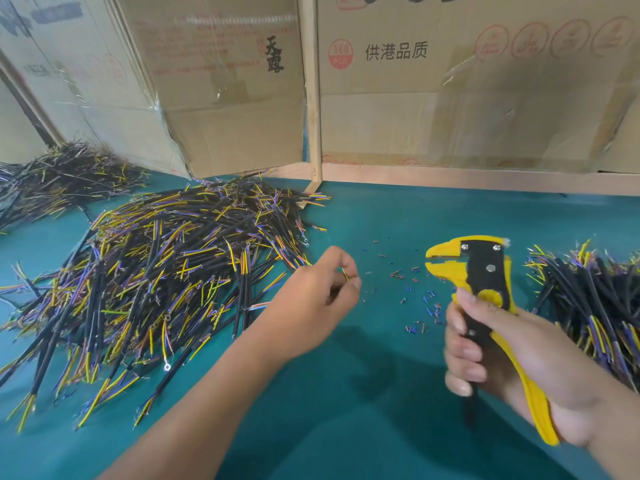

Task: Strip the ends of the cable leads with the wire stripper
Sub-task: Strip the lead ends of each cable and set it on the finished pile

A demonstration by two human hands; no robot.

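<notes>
1. The right hand (pixel 491 358) grips the yellow-and-black wire stripper (pixel 485 292) by its handles, fingers wrapped round the black handle and the yellow handle lying against the palm; the tool stands upright, its yellow beak-like head pointing toward the left hand.
2. The stripper's jaws stand slightly parted, with nothing visible between them.
3. The left hand (pixel 318 299) hovers just above the teal-green mat surface (pixel 346 427), fingers curled and pinching a thin yellow cable lead (pixel 345 274) between thumb and forefinger (only a short bit of the lead shows past the fingertips).
4. The two hands are apart, the stripper head level with the left hand's fingertips.
5. Between the hands and a little beyond them, small red and blue bits of stripped insulation (pixel 415 299) lie scattered on the surface.
6. To the left of the left hand spreads a large heap of black cables with yellow, purple and orange leads (pixel 166 271), some ending in small ring terminals.
7. To the right of the right hand lies a smaller pile of similar black cables (pixel 588 299).
8. Farther off beyond the left hand, a third dark cable pile (pixel 62 174) sits against taped brown cardboard panels (pixel 450 98) held by a pale wooden frame (pixel 313 98).
</notes>
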